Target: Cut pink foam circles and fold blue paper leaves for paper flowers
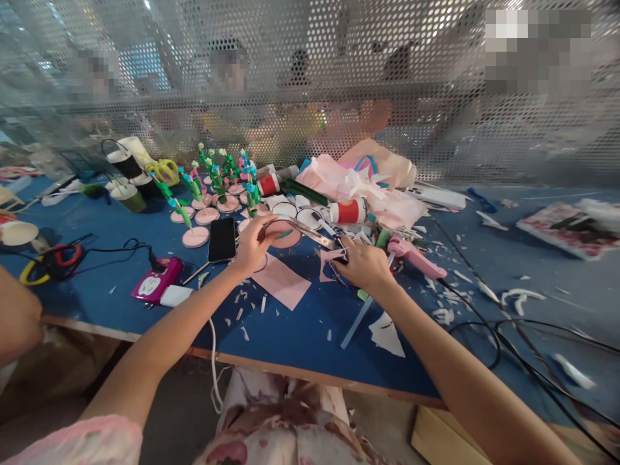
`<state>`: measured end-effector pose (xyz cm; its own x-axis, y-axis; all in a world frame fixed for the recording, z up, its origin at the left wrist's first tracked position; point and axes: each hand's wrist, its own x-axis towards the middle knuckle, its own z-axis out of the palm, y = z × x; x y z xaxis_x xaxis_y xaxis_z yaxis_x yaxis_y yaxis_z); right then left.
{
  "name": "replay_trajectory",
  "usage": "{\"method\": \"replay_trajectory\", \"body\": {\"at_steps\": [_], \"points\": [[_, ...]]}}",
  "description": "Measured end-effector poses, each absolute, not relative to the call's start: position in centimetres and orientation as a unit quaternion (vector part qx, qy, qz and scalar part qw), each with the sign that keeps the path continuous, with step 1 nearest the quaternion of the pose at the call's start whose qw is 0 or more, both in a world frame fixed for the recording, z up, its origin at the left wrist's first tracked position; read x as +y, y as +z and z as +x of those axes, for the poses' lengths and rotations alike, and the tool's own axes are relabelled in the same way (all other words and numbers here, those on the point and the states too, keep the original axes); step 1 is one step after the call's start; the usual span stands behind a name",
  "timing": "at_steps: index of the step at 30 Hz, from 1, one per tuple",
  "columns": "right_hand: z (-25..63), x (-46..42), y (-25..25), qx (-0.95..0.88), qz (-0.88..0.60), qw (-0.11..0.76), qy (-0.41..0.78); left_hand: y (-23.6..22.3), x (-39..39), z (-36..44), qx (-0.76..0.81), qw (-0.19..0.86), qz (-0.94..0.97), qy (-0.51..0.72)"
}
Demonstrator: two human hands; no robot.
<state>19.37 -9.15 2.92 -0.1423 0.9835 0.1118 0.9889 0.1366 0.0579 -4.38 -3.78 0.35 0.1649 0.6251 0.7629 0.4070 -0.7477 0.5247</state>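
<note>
Between the thumb and fingers of my left hand (256,244) is the edge of a round pink paper disc (285,236). My right hand (362,263) is closed around the handles of metal scissors (317,236), whose blades point left along the disc's upper rim. A cut pink scrap (329,266) hangs beside my right fingers. On the table below lies a pink paper sheet (283,284). Left of my left hand is a black phone (222,239). A pink glue gun (417,257) lies just right of my right hand, with a translucent glue stick (357,321) near my wrist.
Several small green and blue paper plants on pink discs (196,237) stand at the back left. A red-labelled paper cup (349,211) lies before crumpled pink paper (334,174). Paper scraps litter the blue table (290,349). Black cables (498,336) cross the right side; a perforated metal screen (310,84) rises behind.
</note>
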Motion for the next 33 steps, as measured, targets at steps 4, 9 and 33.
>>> {"method": "replay_trajectory", "body": {"at_steps": [4,9,33], "points": [[19.49,-9.1,2.89,-0.756,-0.652,0.018,-0.049,0.4,-3.77,-4.32,0.336,0.092,0.76,0.549],[19.74,-9.02,2.86,-0.769,-0.638,0.015,-0.033,0.14,-3.6,-4.4,0.341,0.092,0.759,0.547],[19.62,-8.94,3.44,-0.758,-0.65,-0.028,-0.031,-0.4,-3.39,-4.41,0.374,0.183,0.721,0.554]]}}
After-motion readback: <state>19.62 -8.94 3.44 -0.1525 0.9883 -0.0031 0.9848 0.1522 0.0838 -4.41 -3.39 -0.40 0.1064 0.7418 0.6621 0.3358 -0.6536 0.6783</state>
